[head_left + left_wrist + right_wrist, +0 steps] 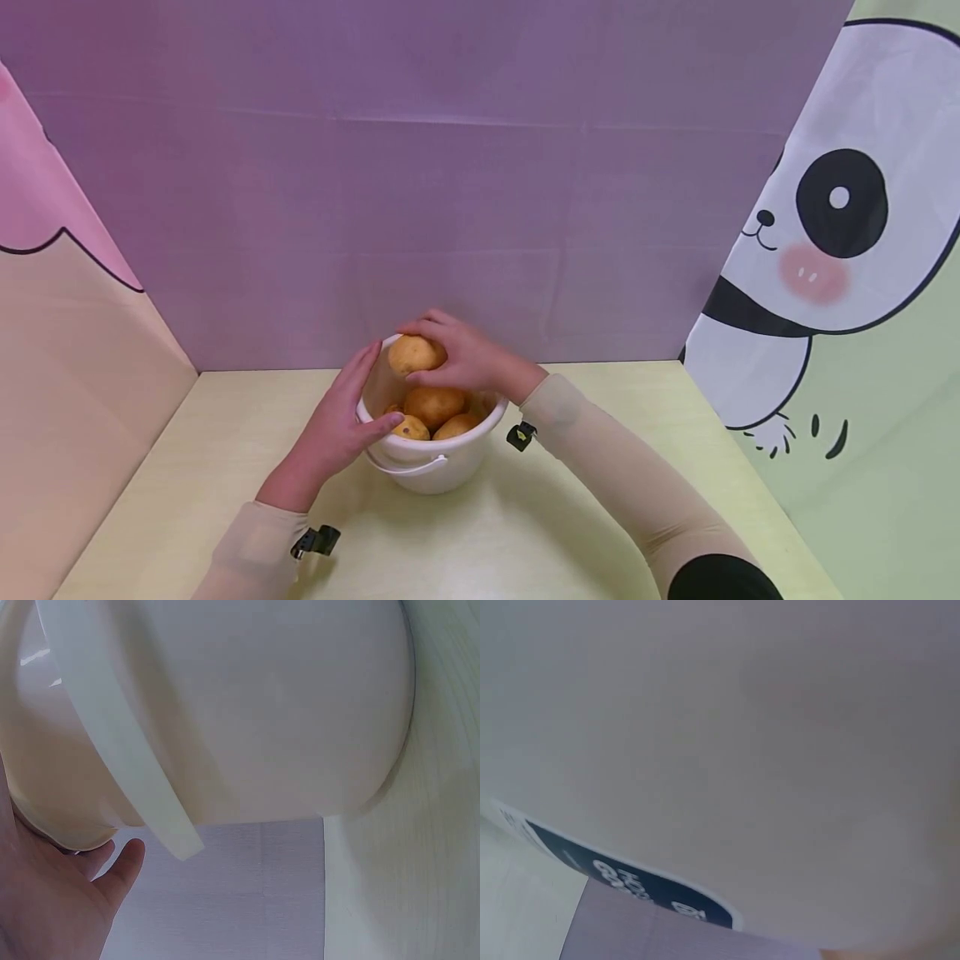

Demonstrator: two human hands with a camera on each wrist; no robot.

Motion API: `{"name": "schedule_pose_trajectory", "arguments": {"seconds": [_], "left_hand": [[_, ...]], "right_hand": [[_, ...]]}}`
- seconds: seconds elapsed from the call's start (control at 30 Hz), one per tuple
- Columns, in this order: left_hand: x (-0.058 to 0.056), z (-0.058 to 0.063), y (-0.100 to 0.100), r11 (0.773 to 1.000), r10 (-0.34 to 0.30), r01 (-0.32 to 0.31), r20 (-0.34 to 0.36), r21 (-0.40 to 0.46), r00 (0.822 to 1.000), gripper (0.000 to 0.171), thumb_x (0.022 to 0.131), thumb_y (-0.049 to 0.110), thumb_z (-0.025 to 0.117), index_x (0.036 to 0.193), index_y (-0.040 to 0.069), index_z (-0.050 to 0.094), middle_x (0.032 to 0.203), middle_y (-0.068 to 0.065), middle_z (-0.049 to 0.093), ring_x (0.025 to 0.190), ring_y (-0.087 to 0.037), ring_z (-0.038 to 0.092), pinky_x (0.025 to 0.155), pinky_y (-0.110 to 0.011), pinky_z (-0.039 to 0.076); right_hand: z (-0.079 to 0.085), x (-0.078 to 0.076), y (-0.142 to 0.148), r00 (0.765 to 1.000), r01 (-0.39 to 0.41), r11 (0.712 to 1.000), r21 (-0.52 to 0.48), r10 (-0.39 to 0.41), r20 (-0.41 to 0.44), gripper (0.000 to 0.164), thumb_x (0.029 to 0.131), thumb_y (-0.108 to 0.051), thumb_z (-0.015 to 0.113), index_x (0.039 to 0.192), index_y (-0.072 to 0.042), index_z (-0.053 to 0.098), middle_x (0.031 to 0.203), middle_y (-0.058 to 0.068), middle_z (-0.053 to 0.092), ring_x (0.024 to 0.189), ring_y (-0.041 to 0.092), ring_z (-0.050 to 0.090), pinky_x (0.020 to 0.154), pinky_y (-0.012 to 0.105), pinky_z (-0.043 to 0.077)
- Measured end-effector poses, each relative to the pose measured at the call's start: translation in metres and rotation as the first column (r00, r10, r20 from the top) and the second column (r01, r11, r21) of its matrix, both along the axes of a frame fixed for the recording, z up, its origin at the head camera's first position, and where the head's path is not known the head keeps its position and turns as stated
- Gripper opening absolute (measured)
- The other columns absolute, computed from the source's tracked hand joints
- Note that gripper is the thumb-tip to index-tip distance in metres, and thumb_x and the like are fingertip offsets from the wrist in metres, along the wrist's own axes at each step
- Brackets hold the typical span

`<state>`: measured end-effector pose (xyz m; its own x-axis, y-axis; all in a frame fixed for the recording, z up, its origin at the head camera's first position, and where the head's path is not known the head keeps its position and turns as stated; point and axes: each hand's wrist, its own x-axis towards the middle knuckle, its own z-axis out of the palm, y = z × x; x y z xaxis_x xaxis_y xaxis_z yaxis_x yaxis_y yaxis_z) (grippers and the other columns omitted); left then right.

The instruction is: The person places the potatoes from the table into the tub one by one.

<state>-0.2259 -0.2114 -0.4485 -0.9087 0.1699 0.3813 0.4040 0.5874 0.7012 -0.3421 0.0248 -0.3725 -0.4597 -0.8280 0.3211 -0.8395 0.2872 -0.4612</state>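
Observation:
A white bucket [427, 471] with a swing handle [408, 468] stands upright on the table and holds several potatoes [435, 407]. My right hand [461, 354] grips one potato [412, 356] at the far left part of the bucket's mouth, fingers over its top and thumb below. With my left hand [341, 417] I hold the bucket's left rim, the thumb reaching over the near edge. In the left wrist view the bucket wall [285, 712] fills most of the picture, the left hand [45, 900] at its rim. The right wrist view shows mainly the pale bucket side [705, 750].
The light wooden table [585, 517] meets a purple backdrop [450, 183] just behind the bucket. A panda-print panel [840, 275] stands on the right, a pink and peach one [67, 350] on the left. A dark label [630, 877] is on the bucket's side.

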Motion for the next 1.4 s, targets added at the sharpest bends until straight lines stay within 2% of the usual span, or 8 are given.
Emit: {"name": "schedule_pose_trajectory", "arguments": {"seconds": [0.3, 0.57, 1.1, 1.27, 1.4], "left_hand": [[-0.001, -0.001, 0.002, 1.0, 0.001, -0.001, -0.007, 0.003, 1.0, 0.107, 0.094, 0.039, 0.085, 0.177, 0.011, 0.024, 0.181, -0.016, 0.024, 0.163, -0.048, 0.028, 0.121, -0.079, 0.032], [-0.002, 0.0, 0.0, 1.0, -0.003, 0.002, -0.014, -0.002, 1.0, 0.106, 0.094, 0.037, 0.084, 0.177, 0.011, 0.024, 0.181, -0.016, 0.024, 0.163, -0.049, 0.028, 0.12, -0.079, 0.034], [-0.004, 0.0, 0.004, 1.0, -0.017, 0.017, -0.007, 0.0, 1.0, 0.107, 0.094, 0.037, 0.085, 0.177, 0.011, 0.024, 0.181, -0.018, 0.025, 0.162, -0.052, 0.029, 0.119, -0.08, 0.034], [-0.004, -0.001, 0.006, 1.0, -0.015, 0.015, 0.004, 0.021, 1.0, 0.106, 0.094, 0.037, 0.085, 0.177, 0.012, 0.024, 0.181, -0.018, 0.025, 0.161, -0.053, 0.031, 0.115, -0.078, 0.04], [-0.003, -0.004, 0.004, 0.996, -0.009, 0.01, -0.012, 0.087, 1.0, 0.106, 0.096, 0.044, 0.083, 0.178, 0.015, 0.023, 0.183, -0.016, 0.021, 0.164, -0.052, 0.024, 0.118, -0.08, 0.034]], "right_hand": [[-0.005, -0.004, -0.002, 1.0, -0.01, 1.0, 0.007, 0.01, -0.005, 0.063, 0.096, -0.028, 0.086, 0.153, -0.01, 0.064, 0.138, 0.002, 0.062, 0.12, 0.015, 0.06, 0.102, 0.025, 0.054], [-0.005, -0.004, -0.003, 0.999, -0.021, 1.0, 0.004, 0.021, -0.033, 0.06, 0.098, -0.029, 0.086, 0.149, -0.007, 0.065, 0.141, 0.005, 0.063, 0.132, 0.019, 0.057, 0.119, 0.028, 0.043], [-0.003, -0.003, 0.008, 0.999, -0.013, 0.999, -0.045, 0.011, -0.04, 0.049, 0.1, -0.027, 0.084, 0.141, -0.004, 0.068, 0.136, 0.008, 0.064, 0.129, 0.023, 0.059, 0.116, 0.029, 0.045], [0.0, -0.005, 0.02, 0.998, -0.01, 0.993, -0.121, 0.003, -0.056, 0.043, 0.099, -0.02, 0.084, 0.135, -0.001, 0.07, 0.132, 0.011, 0.065, 0.127, 0.029, 0.061, 0.115, 0.037, 0.049], [-0.001, -0.006, 0.037, 0.998, 0.016, 0.982, -0.191, -0.027, -0.055, 0.039, 0.098, -0.016, 0.086, 0.131, 0.0, 0.072, 0.128, 0.016, 0.066, 0.122, 0.034, 0.063, 0.108, 0.05, 0.055]]}}
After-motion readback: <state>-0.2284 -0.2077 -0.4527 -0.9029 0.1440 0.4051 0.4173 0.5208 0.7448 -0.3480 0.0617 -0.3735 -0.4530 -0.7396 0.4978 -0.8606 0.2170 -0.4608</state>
